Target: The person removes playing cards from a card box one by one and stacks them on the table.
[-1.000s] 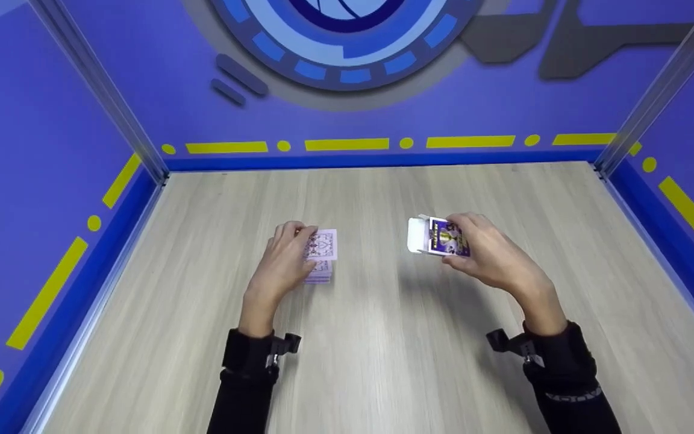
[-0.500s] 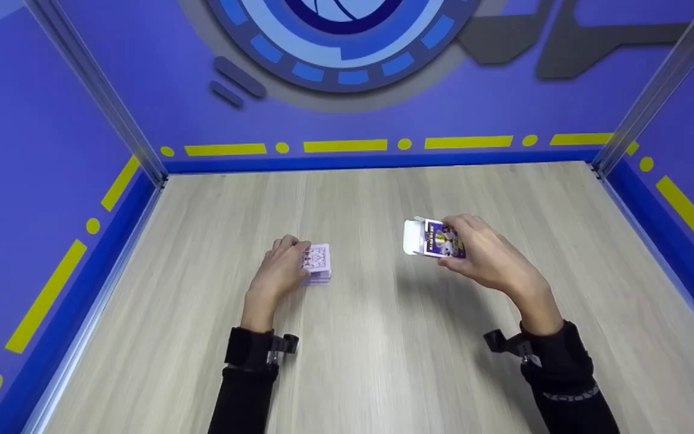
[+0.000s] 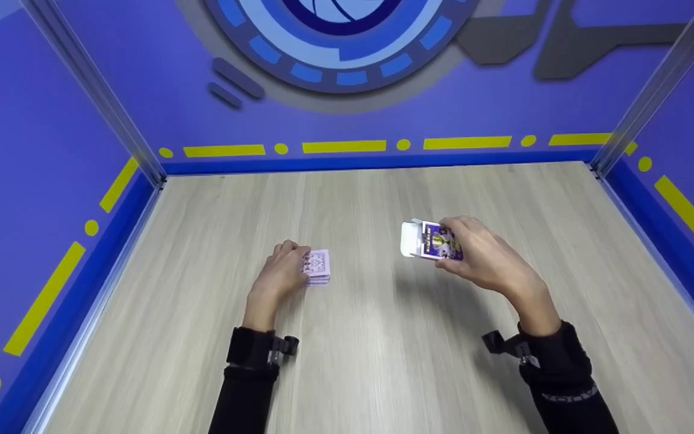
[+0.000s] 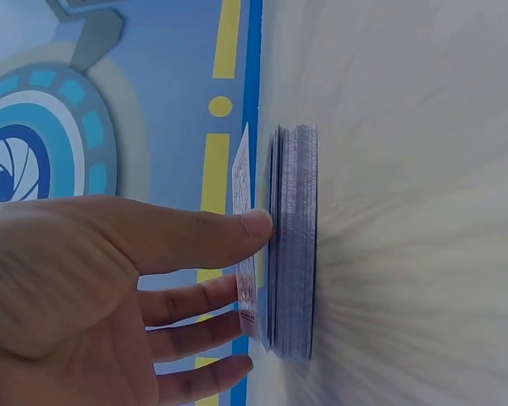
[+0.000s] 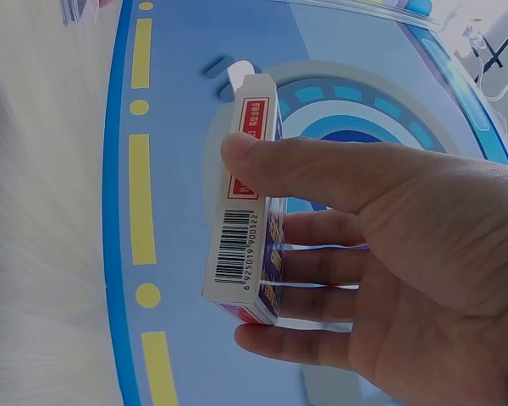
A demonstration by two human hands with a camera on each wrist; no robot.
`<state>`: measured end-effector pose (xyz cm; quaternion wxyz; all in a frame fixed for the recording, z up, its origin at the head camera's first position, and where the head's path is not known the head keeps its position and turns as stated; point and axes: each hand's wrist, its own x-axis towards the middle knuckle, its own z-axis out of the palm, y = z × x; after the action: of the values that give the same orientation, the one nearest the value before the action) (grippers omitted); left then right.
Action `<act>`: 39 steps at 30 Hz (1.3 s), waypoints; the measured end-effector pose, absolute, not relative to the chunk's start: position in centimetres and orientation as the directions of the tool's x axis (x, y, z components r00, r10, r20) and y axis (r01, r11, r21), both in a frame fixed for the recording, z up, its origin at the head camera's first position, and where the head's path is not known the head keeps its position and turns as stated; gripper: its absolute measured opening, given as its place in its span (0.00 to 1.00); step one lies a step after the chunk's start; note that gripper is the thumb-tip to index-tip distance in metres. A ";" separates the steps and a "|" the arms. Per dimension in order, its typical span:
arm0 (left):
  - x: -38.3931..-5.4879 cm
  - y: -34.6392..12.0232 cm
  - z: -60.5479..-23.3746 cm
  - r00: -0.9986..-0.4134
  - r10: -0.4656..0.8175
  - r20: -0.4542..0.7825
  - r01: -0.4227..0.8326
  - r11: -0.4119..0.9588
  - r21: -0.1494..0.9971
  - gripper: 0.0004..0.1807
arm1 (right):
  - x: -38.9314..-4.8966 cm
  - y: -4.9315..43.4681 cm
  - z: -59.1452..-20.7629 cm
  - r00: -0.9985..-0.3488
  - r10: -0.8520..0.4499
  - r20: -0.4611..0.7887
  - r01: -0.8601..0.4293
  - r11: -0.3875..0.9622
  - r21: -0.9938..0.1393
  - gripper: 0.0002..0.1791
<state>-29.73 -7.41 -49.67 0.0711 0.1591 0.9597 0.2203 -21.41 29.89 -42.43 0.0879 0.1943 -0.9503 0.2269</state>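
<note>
My left hand (image 3: 278, 274) pinches a playing card (image 3: 317, 263) with an ornate pink-and-white back, thumb along its near edge. Below it lies a neat deck of playing cards (image 3: 318, 281) on the table, mostly covered by that card in the head view. From the left wrist, the card (image 4: 240, 186) shows as a thin tilted sheet, a narrow gap from the deck (image 4: 296, 245). To the right, my right hand (image 3: 491, 259) grips a purple-and-white card box (image 3: 441, 242) above the table. Its white flap hangs open toward the left, and a barcode marks the box's side (image 5: 234, 245).
The pale wood table (image 3: 359, 337) is bounded by a blue back wall (image 3: 347, 129) and side walls with yellow markings. Metal posts (image 3: 103, 96) stand at the back corners.
My left hand has come nearer to me and lower, bringing the card over the deck, which it now largely overlaps. The right hand and card box have shifted only slightly.
</note>
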 end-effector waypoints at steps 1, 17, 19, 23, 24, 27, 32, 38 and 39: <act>-29.7 -7.4 -49.7 -0.940 0.335 -0.068 0.271 0.851 0.449 0.34 | -21.4 29.9 -42.4 -0.908 -0.331 0.256 -0.410 0.823 -0.393 0.37; -29.6 -7.3 -50.1 -0.941 0.319 -0.117 0.223 0.840 0.495 0.33 | -21.6 29.8 -42.5 -0.913 -0.322 0.251 -0.400 0.829 -0.390 0.38; -29.6 -7.3 -50.1 -0.939 0.319 -0.128 0.217 0.839 0.499 0.35 | -21.6 29.8 -42.5 -0.914 -0.320 0.249 -0.397 0.831 -0.390 0.38; -29.7 -7.4 -50.2 -0.931 0.340 -0.135 0.234 0.838 0.493 0.35 | -21.6 29.8 -42.5 -0.914 -0.320 0.250 -0.398 0.828 -0.395 0.38; -29.7 -7.4 -50.2 -0.929 0.346 -0.133 0.241 0.837 0.490 0.35 | -21.6 29.8 -42.5 -0.913 -0.320 0.251 -0.399 0.828 -0.395 0.38; -29.8 -7.3 -50.3 -0.925 0.354 -0.135 0.249 0.837 0.486 0.35 | -21.5 29.8 -42.5 -0.913 -0.321 0.251 -0.399 0.828 -0.394 0.39; -29.9 -7.2 -50.3 -0.928 0.339 -0.154 0.225 0.841 0.492 0.35 | -21.5 29.8 -42.5 -0.912 -0.323 0.253 -0.402 0.828 -0.390 0.39; -29.9 -7.2 -50.3 -0.931 0.335 -0.146 0.226 0.842 0.490 0.36 | -21.5 29.8 -42.5 -0.910 -0.324 0.258 -0.405 0.825 -0.393 0.40; -29.9 -7.3 -50.3 -0.931 0.336 -0.141 0.229 0.841 0.491 0.35 | -21.6 29.7 -42.5 -0.910 -0.324 0.258 -0.406 0.825 -0.393 0.40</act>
<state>-29.86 -7.25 -50.31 0.1115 0.1481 0.9529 0.2402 -21.55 29.75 -42.52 0.0903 0.1918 -0.9510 0.2251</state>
